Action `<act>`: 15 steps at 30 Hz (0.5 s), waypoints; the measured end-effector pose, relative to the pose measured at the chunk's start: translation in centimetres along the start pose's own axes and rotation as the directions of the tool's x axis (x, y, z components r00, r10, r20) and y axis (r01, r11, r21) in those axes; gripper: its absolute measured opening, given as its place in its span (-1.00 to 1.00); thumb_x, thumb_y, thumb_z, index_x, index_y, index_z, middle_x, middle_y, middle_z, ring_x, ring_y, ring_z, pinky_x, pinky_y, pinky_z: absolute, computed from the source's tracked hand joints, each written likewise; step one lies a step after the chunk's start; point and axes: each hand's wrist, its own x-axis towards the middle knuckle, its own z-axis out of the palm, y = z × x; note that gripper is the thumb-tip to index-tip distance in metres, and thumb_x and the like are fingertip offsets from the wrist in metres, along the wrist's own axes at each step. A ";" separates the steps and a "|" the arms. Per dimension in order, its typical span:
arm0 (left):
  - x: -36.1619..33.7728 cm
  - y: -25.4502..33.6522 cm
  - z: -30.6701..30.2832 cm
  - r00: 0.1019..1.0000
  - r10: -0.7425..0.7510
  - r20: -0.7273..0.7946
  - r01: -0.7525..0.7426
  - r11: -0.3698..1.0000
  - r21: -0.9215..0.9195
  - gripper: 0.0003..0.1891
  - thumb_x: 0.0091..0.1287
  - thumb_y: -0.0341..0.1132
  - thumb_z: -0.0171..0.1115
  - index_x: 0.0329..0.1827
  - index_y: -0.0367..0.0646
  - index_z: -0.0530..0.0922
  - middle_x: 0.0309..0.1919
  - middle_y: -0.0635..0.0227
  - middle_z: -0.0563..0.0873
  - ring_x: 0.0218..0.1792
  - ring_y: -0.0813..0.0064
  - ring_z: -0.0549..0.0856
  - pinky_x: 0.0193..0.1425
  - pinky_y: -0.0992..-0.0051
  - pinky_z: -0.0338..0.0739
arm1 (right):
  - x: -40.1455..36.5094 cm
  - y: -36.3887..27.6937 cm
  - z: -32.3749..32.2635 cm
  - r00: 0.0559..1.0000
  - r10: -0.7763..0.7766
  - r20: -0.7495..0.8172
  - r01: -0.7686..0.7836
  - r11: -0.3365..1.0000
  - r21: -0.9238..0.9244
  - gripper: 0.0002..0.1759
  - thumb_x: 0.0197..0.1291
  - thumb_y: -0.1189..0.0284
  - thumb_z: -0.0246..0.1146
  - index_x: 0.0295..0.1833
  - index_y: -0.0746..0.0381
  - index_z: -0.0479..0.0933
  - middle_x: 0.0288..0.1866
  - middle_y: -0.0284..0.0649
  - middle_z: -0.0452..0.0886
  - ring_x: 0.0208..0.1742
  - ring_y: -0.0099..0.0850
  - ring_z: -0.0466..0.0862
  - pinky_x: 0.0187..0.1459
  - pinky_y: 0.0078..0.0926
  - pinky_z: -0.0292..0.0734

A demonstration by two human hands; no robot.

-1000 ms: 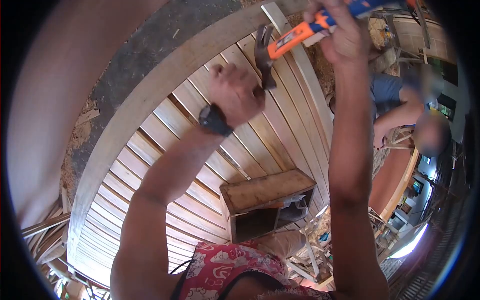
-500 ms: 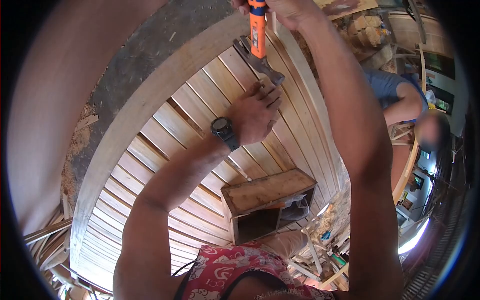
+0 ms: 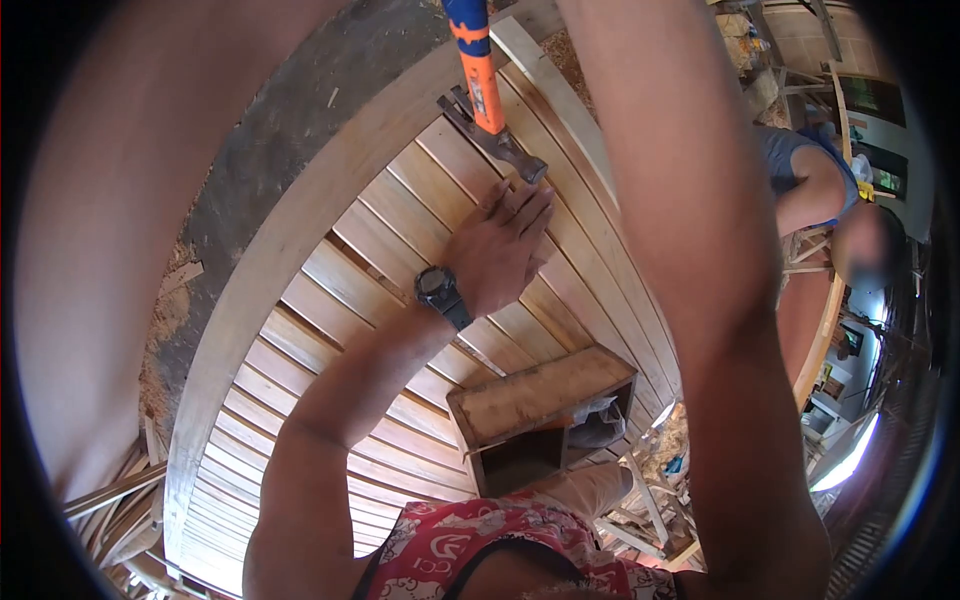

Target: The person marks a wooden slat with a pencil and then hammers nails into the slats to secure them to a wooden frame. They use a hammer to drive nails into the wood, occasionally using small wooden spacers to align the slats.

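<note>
A claw hammer (image 3: 484, 95) with an orange and blue handle comes down from the top edge. Its dark metal head is right at the fingertips of my left hand (image 3: 502, 245). That hand, with a black watch (image 3: 437, 287) on its wrist, is over the wooden slats (image 3: 385, 235). Its thumb and fingertips are drawn together beneath the hammer head; whatever they pinch is hidden or too small to make out. My right forearm (image 3: 680, 150) reaches up past the top edge, and the right hand itself is out of view, as is the end of the handle.
A curved wooden frame (image 3: 235, 265) borders the slats. On them stands an open wooden box (image 3: 540, 395) with a plastic bag (image 3: 598, 422) in it. Another person (image 3: 815, 185) is at the right. Scrap wood (image 3: 115, 510) lies at lower left.
The right hand, earlier seen gripping the hammer handle, has passed out at the top. The hammer appears slightly further left, its head still by my left fingertips. The whole view has shifted a little.
</note>
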 end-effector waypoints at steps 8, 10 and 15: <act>0.3 0.2 -0.3 0.990 -0.129 0.064 0.133 0.989 -0.062 -0.29 0.41 -0.02 0.22 0.49 -0.33 0.36 0.54 0.12 0.36 0.60 0.21 0.24 0.70 0.16 -0.01 | -16.5 -7.1 -7.2 0.706 0.679 0.198 -0.612 0.727 -0.311 -0.78 0.02 0.52 0.50 -0.17 0.35 0.73 -0.24 -0.11 0.76 -0.20 -0.43 0.73 -0.18 -0.40 0.63; 0.2 0.2 -0.2 0.984 -0.155 0.089 0.163 0.983 -0.081 -0.29 0.42 -0.02 0.20 0.51 -0.32 0.35 0.54 0.14 0.35 0.60 0.22 0.23 0.71 0.18 -0.02 | -18.1 -8.6 -9.7 0.527 0.839 0.137 -0.727 0.528 -0.439 -0.79 0.00 0.60 0.49 -0.18 0.35 0.75 -0.21 -0.09 0.77 -0.15 -0.45 0.74 -0.12 -0.41 0.65; 0.3 0.1 -0.9 0.974 -0.147 0.172 0.166 0.981 -0.102 -0.28 0.41 -0.01 0.21 0.53 -0.28 0.33 0.55 0.19 0.36 0.61 0.28 0.22 0.72 0.21 -0.06 | -18.4 -7.2 -16.3 0.361 0.892 0.271 -0.776 0.449 -0.442 -0.84 0.23 0.56 0.38 -0.12 0.40 0.74 -0.21 -0.07 0.78 -0.13 -0.40 0.73 -0.01 -0.36 0.61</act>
